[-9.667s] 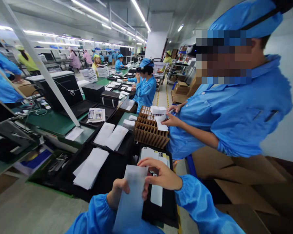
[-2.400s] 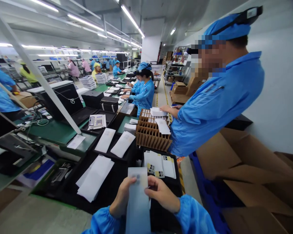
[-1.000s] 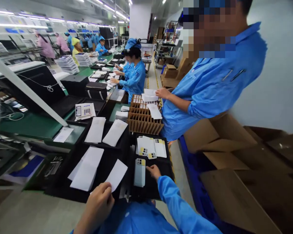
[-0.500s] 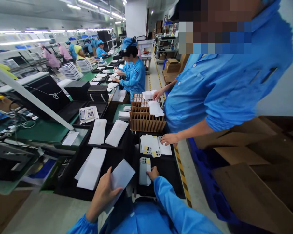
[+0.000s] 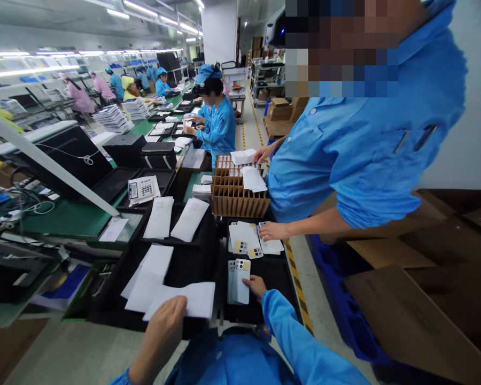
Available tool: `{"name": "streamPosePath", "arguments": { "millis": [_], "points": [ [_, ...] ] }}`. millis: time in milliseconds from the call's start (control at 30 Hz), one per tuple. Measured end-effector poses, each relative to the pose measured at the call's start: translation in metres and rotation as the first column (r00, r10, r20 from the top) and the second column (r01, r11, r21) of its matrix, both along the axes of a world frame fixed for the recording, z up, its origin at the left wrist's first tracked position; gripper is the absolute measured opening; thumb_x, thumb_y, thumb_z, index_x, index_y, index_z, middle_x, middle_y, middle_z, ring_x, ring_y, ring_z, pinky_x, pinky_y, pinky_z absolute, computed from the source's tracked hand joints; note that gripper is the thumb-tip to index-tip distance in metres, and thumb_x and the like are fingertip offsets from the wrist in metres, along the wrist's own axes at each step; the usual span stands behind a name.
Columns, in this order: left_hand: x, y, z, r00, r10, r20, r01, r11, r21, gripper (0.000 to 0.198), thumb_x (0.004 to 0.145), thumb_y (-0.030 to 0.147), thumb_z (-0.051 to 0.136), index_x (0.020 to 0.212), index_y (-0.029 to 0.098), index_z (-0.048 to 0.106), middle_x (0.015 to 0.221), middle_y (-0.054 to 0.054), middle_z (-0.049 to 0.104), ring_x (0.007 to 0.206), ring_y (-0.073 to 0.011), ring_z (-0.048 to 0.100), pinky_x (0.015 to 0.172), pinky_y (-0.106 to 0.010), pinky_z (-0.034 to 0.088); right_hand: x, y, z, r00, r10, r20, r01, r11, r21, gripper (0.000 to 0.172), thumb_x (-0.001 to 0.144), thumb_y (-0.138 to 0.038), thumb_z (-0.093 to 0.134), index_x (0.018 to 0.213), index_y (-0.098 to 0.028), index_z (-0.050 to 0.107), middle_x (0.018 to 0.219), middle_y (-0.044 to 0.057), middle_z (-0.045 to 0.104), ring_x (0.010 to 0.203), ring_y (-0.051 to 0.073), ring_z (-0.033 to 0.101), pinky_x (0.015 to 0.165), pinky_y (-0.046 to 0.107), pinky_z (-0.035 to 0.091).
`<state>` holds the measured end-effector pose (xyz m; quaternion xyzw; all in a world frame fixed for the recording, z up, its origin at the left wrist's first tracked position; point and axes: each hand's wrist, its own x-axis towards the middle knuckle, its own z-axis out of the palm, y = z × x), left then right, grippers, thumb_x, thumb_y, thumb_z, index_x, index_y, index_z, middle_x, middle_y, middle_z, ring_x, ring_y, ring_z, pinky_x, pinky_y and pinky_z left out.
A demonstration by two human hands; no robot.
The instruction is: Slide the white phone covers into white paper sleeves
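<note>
Head camera shows me the left hand (image 5: pixel 165 323), its fingers clamped on a white sleeve (image 5: pixel 201 300) held out over the left tray (image 5: pixel 190 264), where it overlaps the near end of the other sleeves (image 5: pixel 152 275) in my view. The right hand (image 5: pixel 258 286) is at the right edge of a phone (image 5: pixel 241 287) in the right tray (image 5: pixel 278 278), a fingertip on its back; the underside is hidden, so I cannot tell whether those fingers are clamped or only touching. That phone lies partly over a second phone (image 5: pixel 231 289) (either could be just a back panel, from where I sit), with its lenses (image 5: pixel 240 264) at the far end. I'd expect it to be stiff, slick on that pale back, fairly light, and easily scratched. I would take it by both long edges near the middle, clear of the lenses, so the one beneath isn't dragged along. The sleeve looks soft and nearly weightless, so I'd pinch it gently near one end to avoid creasing it. Just beyond, a co-worker's hand (image 5: pixel 275 231) rests on the other phones (image 5: pixel 240 234), so I'd leave room there.
</note>
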<state>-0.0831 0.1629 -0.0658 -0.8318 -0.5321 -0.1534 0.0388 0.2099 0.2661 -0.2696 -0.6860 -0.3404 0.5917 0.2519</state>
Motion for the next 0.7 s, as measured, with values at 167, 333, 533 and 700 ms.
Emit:
{"name": "streamPosePath", "arguments": {
  "millis": [167, 333, 533, 700],
  "points": [
    [0.017, 0.0, -0.016, 0.987, 0.16, 0.025, -0.144, 0.935, -0.324, 0.057, 0.072, 0.001, 0.04, 0.125, 0.014, 0.056, 0.11, -0.015, 0.069, 0.085, -0.0227, 0.071, 0.068, -0.032, 0.06, 0.02, -0.012, 0.067, 0.947, -0.082, -0.31, 0.152, 0.966, 0.209, 0.035, 0.072, -0.047, 0.074, 0.08, -0.013, 0.064, 0.064, -0.002, 0.063, 0.047, 0.008, 0.048, 0.049, 0.025, 0.042],
    [0.024, 0.009, 0.008, 0.896, 0.184, 0.404, -0.09, 0.967, -0.24, 0.034, 0.082, 0.01, 0.047, 0.108, 0.017, 0.069, 0.106, -0.012, 0.071, 0.094, -0.0224, 0.071, 0.081, -0.031, 0.06, 0.041, -0.013, 0.164, 0.872, 0.023, -0.49, 0.181, 0.913, 0.365, 0.035, 0.061, -0.046, 0.082, 0.066, -0.016, 0.066, 0.049, -0.001, 0.057, 0.05, 0.013, 0.053, 0.051, 0.027, 0.042],
    [0.049, 0.017, 0.056, 0.735, 0.01, 0.678, 0.002, 1.0, -0.016, 0.02, 0.084, 0.014, 0.062, 0.097, 0.023, 0.074, 0.096, -0.004, 0.077, 0.088, -0.018, 0.074, 0.081, -0.027, 0.061, 0.038, -0.019, 0.279, 0.723, 0.307, -0.619, 0.249, 0.72, 0.648, 0.013, 0.073, -0.033, 0.077, 0.079, -0.021, 0.076, 0.075, 0.006, 0.071, 0.055, 0.016, 0.061, 0.052, 0.032, 0.048],
    [0.064, 0.023, 0.071, 0.764, -0.192, 0.616, 0.02, 0.961, 0.275, 0.024, 0.079, 0.005, 0.065, 0.098, 0.019, 0.07, 0.092, -0.007, 0.077, 0.091, -0.0212, 0.073, 0.08, -0.032, 0.062, 0.018, -0.03, 0.319, 0.672, 0.382, -0.634, 0.27, 0.671, 0.691, 0.007, 0.075, -0.03, 0.076, 0.079, -0.024, 0.076, 0.072, 0.005, 0.071, 0.05, 0.015, 0.059, 0.045, 0.03, 0.048]
  ]
}}
